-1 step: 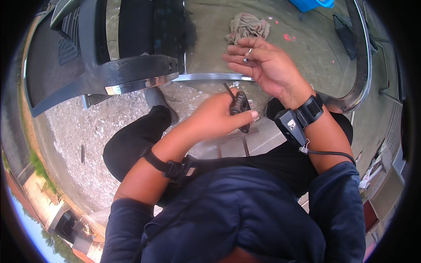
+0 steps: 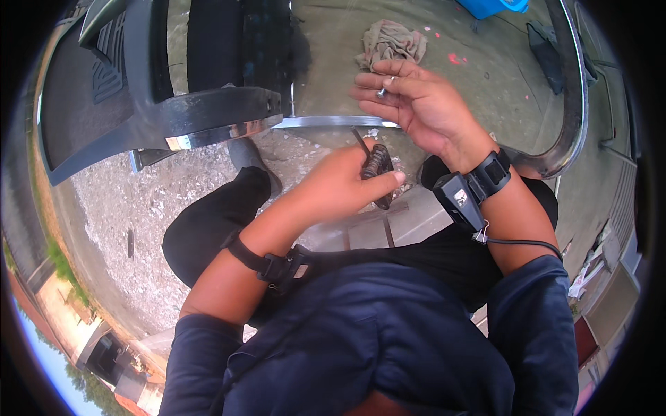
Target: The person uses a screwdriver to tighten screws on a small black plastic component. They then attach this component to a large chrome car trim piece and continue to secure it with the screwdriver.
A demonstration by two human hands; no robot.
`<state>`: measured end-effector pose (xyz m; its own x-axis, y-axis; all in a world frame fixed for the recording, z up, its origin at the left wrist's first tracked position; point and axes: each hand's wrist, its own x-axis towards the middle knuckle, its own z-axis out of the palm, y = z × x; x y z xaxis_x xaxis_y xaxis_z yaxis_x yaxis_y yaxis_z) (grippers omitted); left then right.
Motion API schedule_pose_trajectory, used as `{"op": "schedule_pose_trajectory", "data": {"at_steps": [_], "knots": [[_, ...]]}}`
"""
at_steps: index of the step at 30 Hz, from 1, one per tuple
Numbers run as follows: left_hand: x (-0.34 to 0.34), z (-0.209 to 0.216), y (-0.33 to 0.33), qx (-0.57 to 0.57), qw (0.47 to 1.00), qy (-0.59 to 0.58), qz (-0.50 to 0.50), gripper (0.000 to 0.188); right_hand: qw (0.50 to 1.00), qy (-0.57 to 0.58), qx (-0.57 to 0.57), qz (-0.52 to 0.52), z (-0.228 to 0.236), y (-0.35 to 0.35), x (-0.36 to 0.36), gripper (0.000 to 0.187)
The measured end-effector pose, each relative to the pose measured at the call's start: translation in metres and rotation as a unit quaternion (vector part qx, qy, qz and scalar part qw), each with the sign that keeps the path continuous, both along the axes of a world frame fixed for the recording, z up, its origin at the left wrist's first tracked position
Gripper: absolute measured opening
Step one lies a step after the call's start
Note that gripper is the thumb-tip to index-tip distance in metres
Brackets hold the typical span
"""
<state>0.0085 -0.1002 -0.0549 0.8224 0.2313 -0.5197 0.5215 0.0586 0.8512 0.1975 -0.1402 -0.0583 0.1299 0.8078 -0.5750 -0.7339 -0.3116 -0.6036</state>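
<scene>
My left hand [image 2: 333, 182] is closed around a dark folding hex key set [image 2: 377, 166], its thumb stretched along the near side. One thin key sticks out of the set toward the far left. Farther off and to the right, my right hand [image 2: 433, 104] is turned palm up. A small silver bolt [image 2: 383, 91] is pinched between its thumb and fingers, with the round head toward me. The other fingers extend to the left. Just beneath both hands runs a chrome bar [image 2: 333, 122] of a chair frame.
At left stands a black chair part with a mesh back [image 2: 76, 104] and an armrest [image 2: 201, 114] with chrome trim. A curved chrome tube [image 2: 576, 90] bends around the right. Beyond my right hand lie a crumpled rag [image 2: 393, 43] and a blue container [image 2: 492, 5].
The bolt has shifted slightly left and tilted in my right fingers. My left hand and the hex key set have barely moved.
</scene>
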Motion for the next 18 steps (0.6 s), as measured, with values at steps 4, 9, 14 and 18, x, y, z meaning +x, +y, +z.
{"op": "schedule_pose_trajectory", "data": {"at_steps": [4, 9, 14, 18], "knots": [[-0.004, -0.012, 0.002, -0.058, 0.997, 0.009, 0.054, 0.033, 0.998, -0.013, 0.017, 0.054, -0.003, -0.001, -0.006, 0.030], [-0.009, 0.000, 0.002, -0.161, 0.981, 0.019, 0.110, 0.029, 0.991, -0.075, 0.018, 0.107, -0.009, 0.003, -0.018, 0.033], [-0.016, 0.002, 0.006, -0.184, 0.973, 0.013, 0.139, 0.026, 0.985, -0.090, 0.029, 0.146, -0.009, 0.009, -0.027, 0.032], [-0.021, 0.003, 0.008, -0.192, 0.972, 0.018, 0.135, 0.024, 0.982, -0.099, 0.025, 0.157, -0.006, 0.011, -0.031, 0.031]]}}
